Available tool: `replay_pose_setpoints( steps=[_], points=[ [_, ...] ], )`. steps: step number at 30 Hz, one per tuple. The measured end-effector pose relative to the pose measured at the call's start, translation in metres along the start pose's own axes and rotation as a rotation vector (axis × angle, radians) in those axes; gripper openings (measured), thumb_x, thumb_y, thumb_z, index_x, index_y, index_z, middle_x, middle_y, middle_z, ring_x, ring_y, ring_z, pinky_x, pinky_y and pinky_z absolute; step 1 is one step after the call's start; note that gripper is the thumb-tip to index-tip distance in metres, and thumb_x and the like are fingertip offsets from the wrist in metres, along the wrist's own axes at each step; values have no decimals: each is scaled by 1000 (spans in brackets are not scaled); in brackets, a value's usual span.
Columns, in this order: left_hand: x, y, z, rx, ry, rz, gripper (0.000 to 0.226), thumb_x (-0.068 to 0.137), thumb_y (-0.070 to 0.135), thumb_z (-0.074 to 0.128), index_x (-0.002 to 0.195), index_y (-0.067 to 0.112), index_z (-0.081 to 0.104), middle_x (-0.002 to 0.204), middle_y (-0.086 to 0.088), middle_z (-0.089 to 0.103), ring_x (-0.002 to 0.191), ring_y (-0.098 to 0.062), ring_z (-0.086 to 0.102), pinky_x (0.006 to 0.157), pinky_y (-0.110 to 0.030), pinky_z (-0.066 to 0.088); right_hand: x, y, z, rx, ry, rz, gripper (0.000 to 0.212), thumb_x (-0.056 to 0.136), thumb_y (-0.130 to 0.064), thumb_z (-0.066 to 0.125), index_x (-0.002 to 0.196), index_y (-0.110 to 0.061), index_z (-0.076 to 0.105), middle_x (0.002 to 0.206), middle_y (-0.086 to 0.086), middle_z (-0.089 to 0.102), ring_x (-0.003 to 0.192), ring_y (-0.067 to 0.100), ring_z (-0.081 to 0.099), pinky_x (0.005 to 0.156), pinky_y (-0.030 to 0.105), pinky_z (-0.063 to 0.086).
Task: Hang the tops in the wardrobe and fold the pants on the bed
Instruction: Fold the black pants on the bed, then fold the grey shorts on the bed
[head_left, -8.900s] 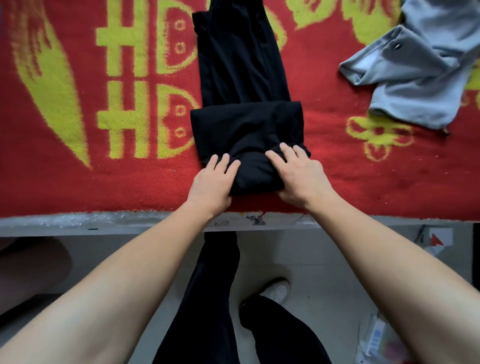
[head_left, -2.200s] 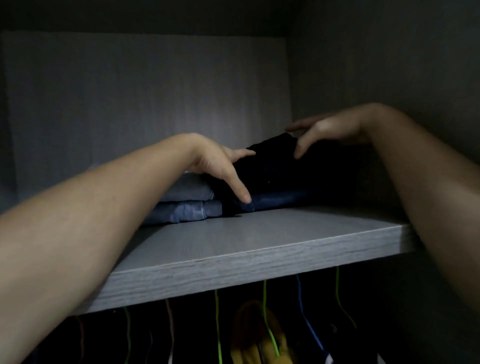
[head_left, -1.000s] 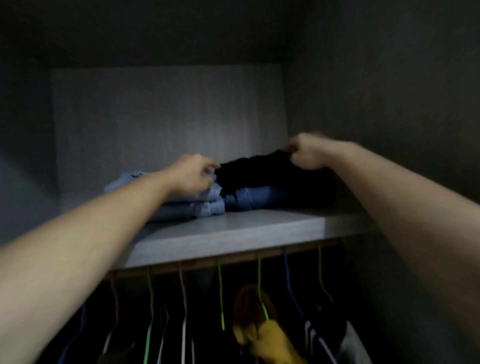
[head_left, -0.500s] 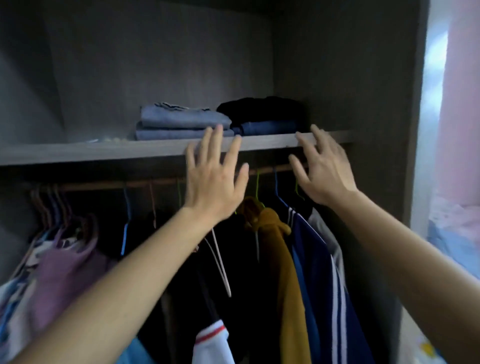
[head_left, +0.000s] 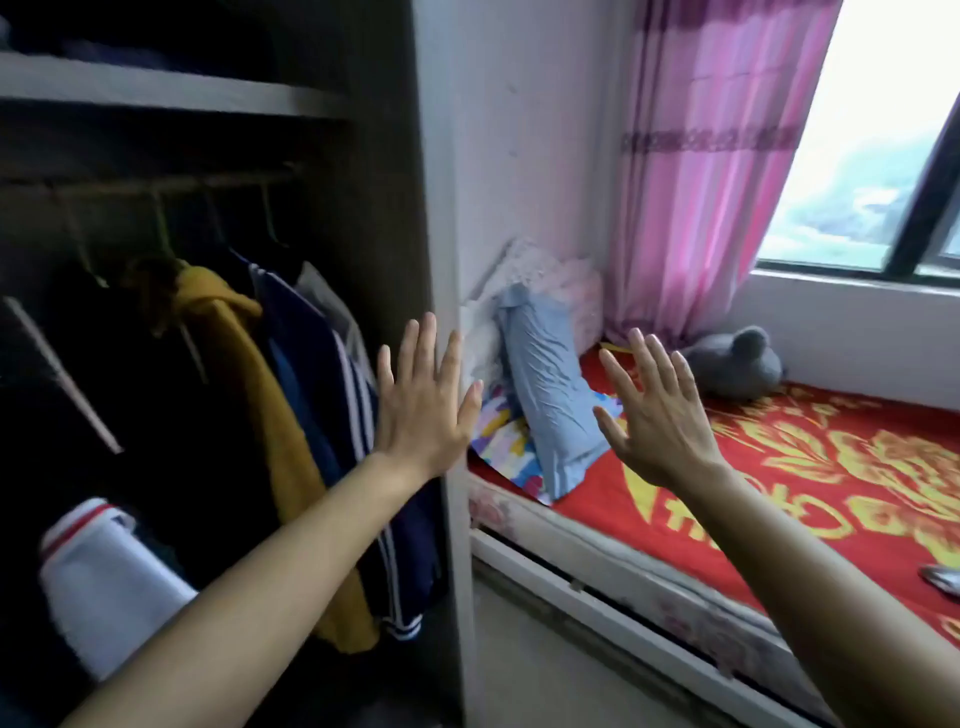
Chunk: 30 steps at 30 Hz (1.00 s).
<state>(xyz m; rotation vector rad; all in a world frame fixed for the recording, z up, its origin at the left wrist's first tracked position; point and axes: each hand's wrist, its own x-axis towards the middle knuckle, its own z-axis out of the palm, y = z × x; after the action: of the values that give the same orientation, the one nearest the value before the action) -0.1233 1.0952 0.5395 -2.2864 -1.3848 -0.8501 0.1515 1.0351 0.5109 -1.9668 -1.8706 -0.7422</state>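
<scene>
The left forearm (head_left: 270, 561) and right forearm (head_left: 810, 571) are bare to the near edge. The left hand (head_left: 423, 410) and right hand (head_left: 657, 421) are bare, with short fingernails.

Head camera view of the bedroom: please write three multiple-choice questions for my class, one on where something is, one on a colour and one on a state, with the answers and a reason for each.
1. Where does the grey soft toy lie?
A. On the wardrobe shelf
B. On the bed, at its far end
C. On the floor

2. What colour is the curtain?
A. Green
B. White
C. Pink

3. How are the left hand and the right hand?
A. Both open, holding nothing
B. Both gripping a hanger
C. One holding folded pants

Answers:
1 B: the toy rests on the bed's cover by the far wall.
2 C: its folds are pink with darker bands.
3 A: the fingers of both hands are spread straight in the air, with nothing in them.
</scene>
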Motion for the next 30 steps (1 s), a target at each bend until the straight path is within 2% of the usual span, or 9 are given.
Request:
replay_pose_setpoints(
  steps=[3, 6, 11, 14, 16, 20, 24, 30],
  points=[
    [20, 91, 32, -69, -12, 155, 67, 96, 49, 33, 153, 12, 32, 161, -21, 21, 149, -37, 18, 115, -62, 18, -40, 87, -8, -34, -9, 139, 72, 96, -49, 49, 158, -19, 26, 166, 18, 9, 153, 34, 8, 124, 50, 7],
    [40, 194, 68, -180, -21, 226, 67, 96, 50, 32, 153, 13, 30, 161, -20, 19, 149, -36, 16, 115, -62, 16, -90, 177, -16, -95, -73, 257, 72, 98, -50, 44, 158, -18, 22, 166, 17, 5, 154, 34, 5, 124, 52, 6],
    [43, 375, 134, -325, -144, 395, 70, 96, 53, 31, 153, 12, 31, 162, -21, 15, 149, -38, 15, 114, -65, 17, -188, 327, -29, -207, -156, 447, 70, 98, -48, 46, 156, -16, 26, 166, 18, 9, 153, 34, 10, 122, 55, 11],
    [27, 460, 165, -353, -250, 454, 68, 99, 53, 32, 156, 16, 23, 164, -18, 5, 151, -35, 7, 116, -64, 12, -242, 395, -31, -245, -215, 627, 71, 97, -47, 47, 156, -14, 25, 164, 19, 12, 152, 35, 12, 121, 54, 12],
    [21, 501, 183, -345, -275, 548, 70, 98, 55, 32, 156, 18, 20, 164, -17, 4, 151, -35, 5, 116, -63, 12, -272, 433, -27, -264, -243, 715, 73, 97, -47, 49, 156, -14, 22, 164, 19, 12, 151, 36, 13, 121, 54, 13],
    [28, 569, 220, -320, -354, 684, 73, 96, 59, 22, 157, 20, 15, 164, -15, 2, 151, -34, 4, 117, -63, 15, -314, 498, -3, -254, -328, 881, 81, 95, -48, 51, 158, -17, 10, 165, 20, 2, 152, 37, 8, 122, 53, 11],
    [44, 635, 277, -301, -438, 722, 73, 98, 60, 19, 158, 22, 2, 164, -12, -9, 152, -31, -6, 119, -60, 10, -338, 559, 35, -233, -412, 986, 84, 96, -50, 49, 159, -19, 3, 166, 17, -6, 153, 35, 2, 123, 52, 7],
    [108, 742, 369, -373, -460, 740, 72, 97, 59, 20, 157, 23, 5, 164, -14, -3, 152, -32, -1, 119, -60, 14, -320, 686, 91, -240, -422, 1091, 84, 95, -51, 50, 160, -20, 6, 166, 18, -2, 153, 35, 5, 123, 51, 10]
  ],
)
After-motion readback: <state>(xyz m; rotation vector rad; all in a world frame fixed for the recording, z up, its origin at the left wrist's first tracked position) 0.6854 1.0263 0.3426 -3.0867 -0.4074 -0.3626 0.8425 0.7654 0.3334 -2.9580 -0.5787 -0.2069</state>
